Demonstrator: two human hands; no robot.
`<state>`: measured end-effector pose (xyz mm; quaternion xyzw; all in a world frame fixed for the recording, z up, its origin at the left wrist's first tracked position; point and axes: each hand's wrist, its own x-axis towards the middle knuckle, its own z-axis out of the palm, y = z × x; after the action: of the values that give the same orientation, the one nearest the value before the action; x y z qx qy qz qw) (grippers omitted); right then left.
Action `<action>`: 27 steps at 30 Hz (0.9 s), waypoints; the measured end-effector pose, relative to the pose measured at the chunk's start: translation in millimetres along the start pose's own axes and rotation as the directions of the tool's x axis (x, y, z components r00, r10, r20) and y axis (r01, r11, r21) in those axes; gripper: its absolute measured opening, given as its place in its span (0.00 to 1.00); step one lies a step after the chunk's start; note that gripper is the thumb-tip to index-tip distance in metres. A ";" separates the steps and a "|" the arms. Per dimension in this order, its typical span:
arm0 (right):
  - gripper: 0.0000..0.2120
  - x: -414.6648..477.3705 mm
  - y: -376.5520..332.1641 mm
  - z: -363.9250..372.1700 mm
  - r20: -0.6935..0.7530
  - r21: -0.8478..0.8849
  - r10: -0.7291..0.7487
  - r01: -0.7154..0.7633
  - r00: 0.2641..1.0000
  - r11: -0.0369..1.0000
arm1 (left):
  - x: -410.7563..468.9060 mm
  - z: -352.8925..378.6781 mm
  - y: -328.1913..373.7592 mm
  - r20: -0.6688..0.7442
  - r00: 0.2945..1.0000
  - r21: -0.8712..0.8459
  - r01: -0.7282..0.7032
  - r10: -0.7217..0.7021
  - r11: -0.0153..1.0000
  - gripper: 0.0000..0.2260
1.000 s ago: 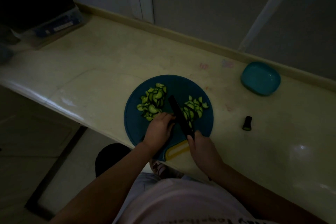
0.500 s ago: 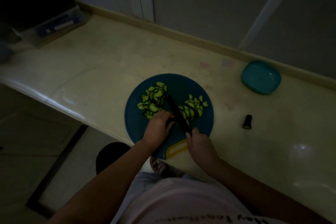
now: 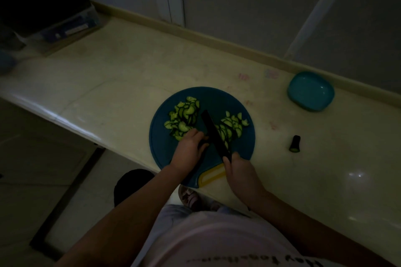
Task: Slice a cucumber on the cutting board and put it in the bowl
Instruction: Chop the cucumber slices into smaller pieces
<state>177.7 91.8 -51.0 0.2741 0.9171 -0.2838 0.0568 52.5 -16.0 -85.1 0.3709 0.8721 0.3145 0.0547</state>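
A round blue cutting board [image 3: 214, 98] with a yellow handle lies at the counter's front edge. Two heaps of cucumber slices sit on it, one on the left [image 3: 183, 118] and one on the right [image 3: 233, 125]. My right hand [image 3: 240, 172] grips the handle of a dark knife [image 3: 213, 131] whose blade lies between the heaps. My left hand [image 3: 188, 150] has its fingers curled over a small dark cucumber piece just left of the blade; most of that piece is hidden. The teal bowl [image 3: 310, 91] stands at the back right, with nothing in it.
A cut-off cucumber end [image 3: 295, 143] lies on the cream counter [image 3: 108, 84] right of the board. Boxes and dark items [image 3: 65, 26] are stacked at the far left. The counter's front edge drops to a tiled floor at the left.
Both hands and the knife have stayed over the board with only slight shifts; the blade has edged a little closer to my left hand's fingers.
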 end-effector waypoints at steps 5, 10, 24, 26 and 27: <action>0.15 -2.9 -2.8 -1.0 -0.001 -0.015 -0.008 0.008 1.000 1.000 | -0.4 0.1 -1.7 0.006 1.000 0.006 0.001 -0.001 1.000 0.04; 0.15 -4.0 -4.8 -1.1 -0.008 -0.022 -0.003 0.003 1.000 1.000 | 0.1 0.0 -2.5 0.022 1.000 0.012 -0.015 0.015 1.000 0.05; 0.15 5.8 -6.5 12.5 0.028 -0.014 0.043 -0.042 0.999 0.999 | 0.4 4.0 -6.8 0.018 0.998 -0.011 -0.052 0.053 0.999 0.07; 0.15 5.3 -6.5 11.0 0.026 -0.027 0.048 -0.047 0.999 0.999 | -2.0 6.1 -9.6 0.022 0.997 -0.001 -0.073 0.073 0.997 0.07; 0.15 5.1 -6.6 10.5 0.025 -0.040 0.049 -0.048 0.999 0.998 | -3.7 6.7 -10.7 0.023 0.997 0.011 -0.080 0.080 0.997 0.07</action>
<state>169.3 83.8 -57.8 0.2913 0.9149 -0.2674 0.0807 50.8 -20.8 -97.2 0.4095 0.8577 0.3068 0.0496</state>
